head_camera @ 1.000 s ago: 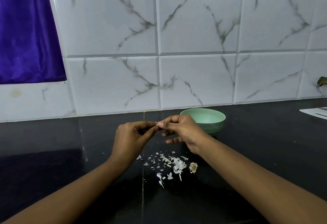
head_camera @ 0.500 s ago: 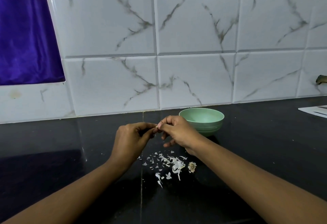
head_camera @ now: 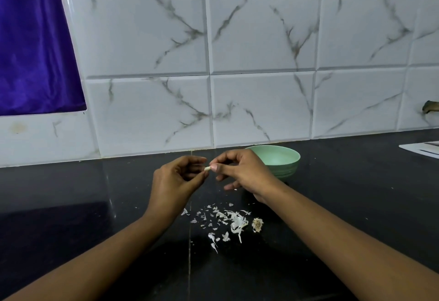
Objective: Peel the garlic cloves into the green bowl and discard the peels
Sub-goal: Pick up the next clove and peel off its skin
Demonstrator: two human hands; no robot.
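Note:
A small pale garlic clove (head_camera: 207, 168) is pinched between the fingertips of both hands, held above the black counter. My left hand (head_camera: 177, 183) grips it from the left, my right hand (head_camera: 242, 172) from the right with thumb and forefinger. The green bowl (head_camera: 279, 161) stands just behind my right hand near the wall; what lies inside it is hidden. White garlic peels (head_camera: 225, 220) lie scattered on the counter below my hands. A dry garlic root stub (head_camera: 257, 224) rests at the right edge of the peels.
The black counter (head_camera: 356, 193) runs to a white marbled tile wall (head_camera: 261, 63). A purple cloth (head_camera: 33, 44) hangs at the upper left. A white flat object (head_camera: 422, 149) lies at the far right edge of the counter.
My hands have stayed together on the clove and shifted very little; the clove shows a bit more between the fingertips. A tiny white flake shows below my right fingers.

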